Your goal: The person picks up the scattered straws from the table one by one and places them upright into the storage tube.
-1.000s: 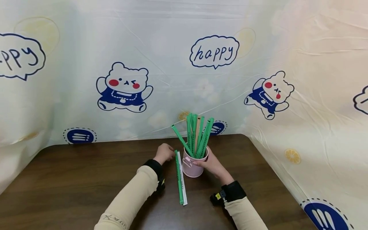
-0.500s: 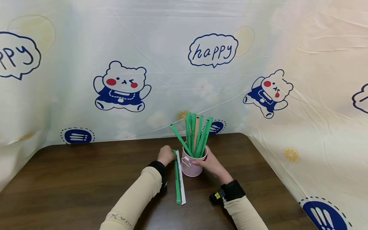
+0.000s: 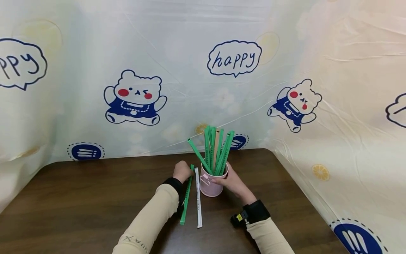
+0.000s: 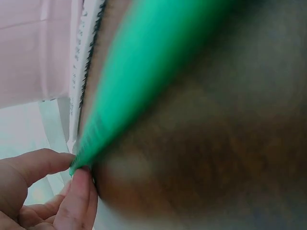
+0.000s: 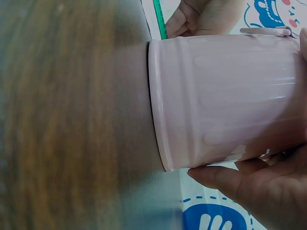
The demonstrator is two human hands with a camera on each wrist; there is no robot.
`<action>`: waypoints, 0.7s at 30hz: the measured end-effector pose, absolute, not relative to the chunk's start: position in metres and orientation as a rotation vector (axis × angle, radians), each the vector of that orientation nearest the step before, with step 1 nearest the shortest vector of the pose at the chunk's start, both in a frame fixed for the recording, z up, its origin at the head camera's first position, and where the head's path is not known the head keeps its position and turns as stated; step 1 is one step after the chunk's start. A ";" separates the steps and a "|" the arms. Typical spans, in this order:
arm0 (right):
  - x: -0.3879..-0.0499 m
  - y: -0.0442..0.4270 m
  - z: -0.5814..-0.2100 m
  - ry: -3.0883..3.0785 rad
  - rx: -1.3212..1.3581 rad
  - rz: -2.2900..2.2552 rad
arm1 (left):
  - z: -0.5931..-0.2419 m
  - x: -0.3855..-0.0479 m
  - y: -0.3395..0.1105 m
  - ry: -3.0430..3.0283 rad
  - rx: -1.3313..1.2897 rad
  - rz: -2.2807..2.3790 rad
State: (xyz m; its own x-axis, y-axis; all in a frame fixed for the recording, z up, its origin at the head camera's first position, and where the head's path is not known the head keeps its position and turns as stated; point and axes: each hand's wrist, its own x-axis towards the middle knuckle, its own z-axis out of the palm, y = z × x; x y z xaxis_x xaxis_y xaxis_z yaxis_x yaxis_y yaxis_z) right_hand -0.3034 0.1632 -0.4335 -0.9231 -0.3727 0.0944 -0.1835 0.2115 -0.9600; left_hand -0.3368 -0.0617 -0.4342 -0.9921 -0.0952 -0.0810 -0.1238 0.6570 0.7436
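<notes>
My left hand pinches the far end of a slim green wrapped straw between thumb and fingertips. In the left wrist view that green straw runs slanting and blurred towards the camera. To its right a white wrapped straw with printed lettering lies on the table, apart from it. My right hand holds a small pink bucket from its right side; the bucket stands upright. Several green straws and a tan one stick up out of it, their lower ends hidden.
Under everything is a dark brown wooden table. A pale printed sheet with cartoon bears hangs behind the table's back edge and down its right side.
The green straw, lying beside the white one earlier, is now pinched in my left hand, its near end swung left and away from the white straw. My right hand stays on the bucket.
</notes>
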 end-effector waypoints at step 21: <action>-0.303 0.161 -0.436 2.336 -0.557 -1.813 | -0.342 -0.348 -0.109 2.647 -0.173 1.706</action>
